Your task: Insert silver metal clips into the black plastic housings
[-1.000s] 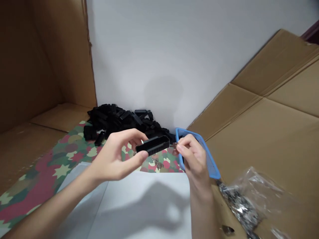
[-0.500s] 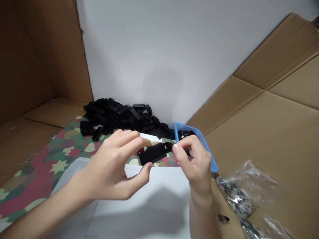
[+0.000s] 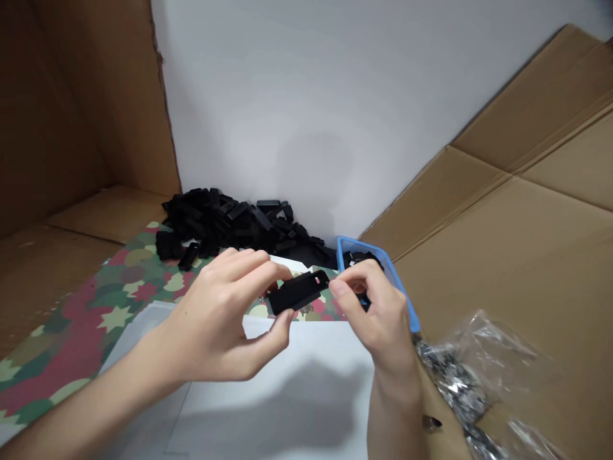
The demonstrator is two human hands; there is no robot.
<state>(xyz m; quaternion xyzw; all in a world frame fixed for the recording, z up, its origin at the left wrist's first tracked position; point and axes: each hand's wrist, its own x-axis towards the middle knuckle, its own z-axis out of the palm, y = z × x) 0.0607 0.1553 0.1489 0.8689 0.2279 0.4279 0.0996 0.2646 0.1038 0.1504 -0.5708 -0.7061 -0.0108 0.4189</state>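
Observation:
My left hand (image 3: pixel 225 319) grips a flat black plastic housing (image 3: pixel 297 292) between thumb and fingers, its slotted end pointing right. My right hand (image 3: pixel 373 313) is pinched at that end, its fingertips against the housing. They hold a small metal part, now hidden by the fingers. Behind my right hand stands a blue plastic basket (image 3: pixel 345 252) holding black pieces, its far side partly covered by the hand.
A heap of black plastic housings (image 3: pixel 230 223) lies against a white wall (image 3: pixel 311 115) on a camouflage-patterned mat (image 3: pixel 96 332). A white sheet (image 3: pixel 306 396) lies below my hands. At right, a clear bag of metal parts (image 3: pixel 454 383) rests on flattened cardboard (image 3: pixel 517 255).
My right hand has closed in on the housing's right end, and the small metal part seen earlier is now hidden. The housing sits lower and flatter, and both hands are closer together.

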